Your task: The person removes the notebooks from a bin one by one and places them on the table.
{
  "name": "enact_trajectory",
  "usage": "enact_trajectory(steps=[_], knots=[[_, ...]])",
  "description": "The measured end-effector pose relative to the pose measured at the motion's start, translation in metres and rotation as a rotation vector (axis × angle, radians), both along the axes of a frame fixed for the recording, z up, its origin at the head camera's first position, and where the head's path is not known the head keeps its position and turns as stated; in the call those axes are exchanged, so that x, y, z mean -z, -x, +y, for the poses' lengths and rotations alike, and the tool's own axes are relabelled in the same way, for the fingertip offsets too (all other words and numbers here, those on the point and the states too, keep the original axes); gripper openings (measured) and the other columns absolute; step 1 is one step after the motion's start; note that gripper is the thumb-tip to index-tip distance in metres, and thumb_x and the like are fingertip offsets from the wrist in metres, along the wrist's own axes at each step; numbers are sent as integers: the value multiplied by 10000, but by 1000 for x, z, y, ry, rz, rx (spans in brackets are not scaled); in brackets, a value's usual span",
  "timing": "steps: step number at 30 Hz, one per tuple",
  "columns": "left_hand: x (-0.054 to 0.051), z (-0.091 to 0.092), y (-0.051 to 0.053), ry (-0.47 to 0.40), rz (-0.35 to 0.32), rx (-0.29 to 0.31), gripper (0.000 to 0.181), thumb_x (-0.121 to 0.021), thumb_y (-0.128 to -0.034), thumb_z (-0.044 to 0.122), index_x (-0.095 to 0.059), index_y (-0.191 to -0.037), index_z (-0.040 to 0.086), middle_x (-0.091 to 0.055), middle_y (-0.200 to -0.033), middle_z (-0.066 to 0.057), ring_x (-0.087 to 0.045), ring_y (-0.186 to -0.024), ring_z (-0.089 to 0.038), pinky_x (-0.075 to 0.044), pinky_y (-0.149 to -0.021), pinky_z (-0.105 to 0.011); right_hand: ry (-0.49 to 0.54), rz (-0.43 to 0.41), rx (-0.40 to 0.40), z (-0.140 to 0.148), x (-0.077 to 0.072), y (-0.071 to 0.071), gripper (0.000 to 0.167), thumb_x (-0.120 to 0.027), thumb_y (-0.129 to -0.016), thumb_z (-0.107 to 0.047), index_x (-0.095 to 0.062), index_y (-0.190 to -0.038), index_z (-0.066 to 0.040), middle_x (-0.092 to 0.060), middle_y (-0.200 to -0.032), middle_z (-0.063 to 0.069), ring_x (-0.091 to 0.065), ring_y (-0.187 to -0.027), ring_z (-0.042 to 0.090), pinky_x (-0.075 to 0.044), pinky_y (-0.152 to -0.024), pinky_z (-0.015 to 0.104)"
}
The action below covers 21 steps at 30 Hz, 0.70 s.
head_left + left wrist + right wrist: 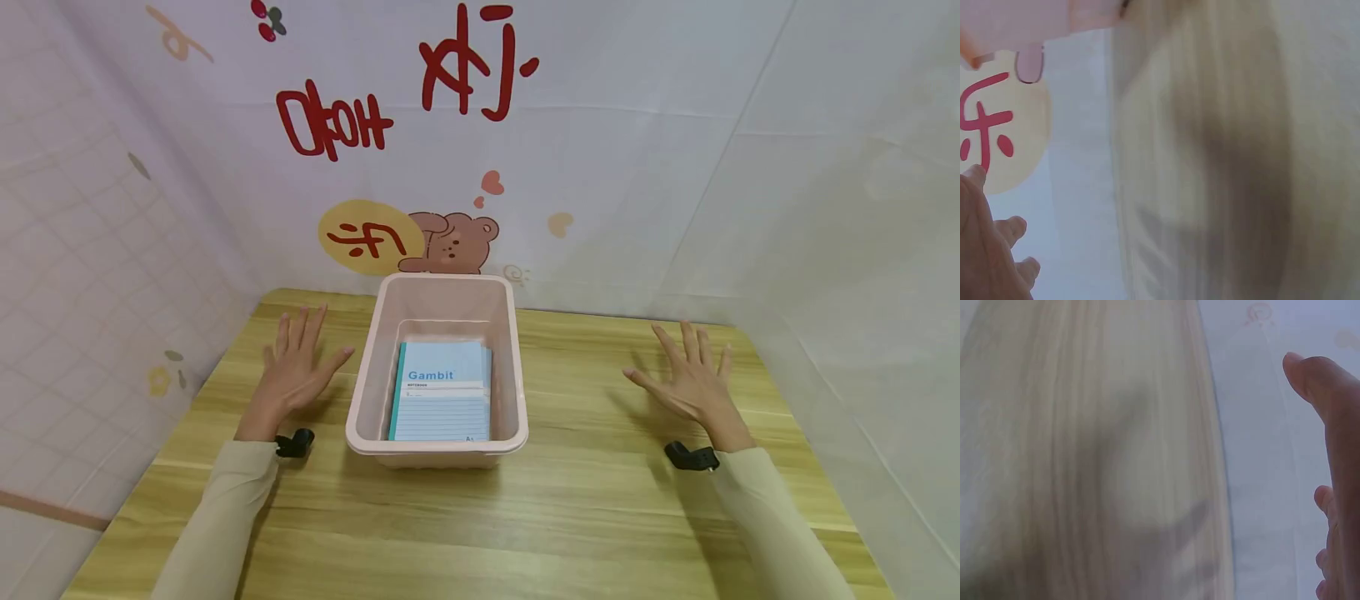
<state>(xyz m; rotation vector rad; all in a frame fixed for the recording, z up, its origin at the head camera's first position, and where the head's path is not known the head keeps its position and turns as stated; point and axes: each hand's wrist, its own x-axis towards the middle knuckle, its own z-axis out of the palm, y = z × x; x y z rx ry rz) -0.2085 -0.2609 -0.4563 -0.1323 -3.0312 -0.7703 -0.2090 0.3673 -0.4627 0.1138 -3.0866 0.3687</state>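
Note:
A pale pink plastic bin (pixel 360 408) stands a little left of the table's middle. Inside it lie light blue notebooks, the top one a "Gambit" notebook (pixel 442 400) with a green spine; a second edge shows at its right. My left hand (pixel 295 367) is spread, palm down, to the left of the bin and apart from it. Farther off on the right side, my right hand (pixel 690 379) is spread too, holding nothing. In the left wrist view part of the bin (pixel 1035 25) appears at the top, with the left hand (pixel 985 244) at the lower left.
The wood-grain table (pixel 585 500) has a white printed cloth (pixel 615 192) hanging behind it and at both sides. Black wrist cameras sit on the left wrist (pixel 295 443) and the right wrist (pixel 692 457). Both hands cast shadows on the wood.

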Motion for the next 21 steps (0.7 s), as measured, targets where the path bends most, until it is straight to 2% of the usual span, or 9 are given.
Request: enact_trajectory(steps=[4, 11, 16, 21], knots=[[-4, 3, 1, -109, 16, 25, 884, -388, -1025, 668, 54, -1665, 247, 142, -1723, -138, 220, -1558, -427, 20, -1134, -838, 3, 10, -16, -6, -7, 2, 991, -505, -911, -781, -36, -1664, -338, 145, -1713, 182, 110, -1564, 488, 182, -1128, 795], [-2, 12, 8, -310, 38, 129, 775, -385, -1090, 501, 49, -1665, 213, 46, -1726, -180, 145, -1566, -457, 47, -1213, -743, 36, 10, -34, -17, -14, 6, 970, -505, -925, -762, -40, -1664, -340, 167, -1716, 140, 109, -1565, 489, 165, -1129, 802], [-6, 13, 10, -420, -3, 146, 706, -330, -1114, 449, 89, -1655, 273, 50, -1732, -142, 74, -1576, -456, 15, -1198, -768, 60, 27, -55, -30, -16, 12, 961, -516, -919, -763, -91, -1663, -328, 150, -1722, 123, 77, -1570, 490, 151, -1142, 795], [-12, 17, 9, -579, -91, 161, 672, -272, -1110, 490, 132, -1632, 366, -9, -1732, -145, -58, -1579, -450, -105, -1190, -778, 81, 21, -66, -41, -25, 13, 968, -533, -918, -752, -97, -1664, -317, 141, -1725, 115, 73, -1574, 478, 147, -1157, 780]])
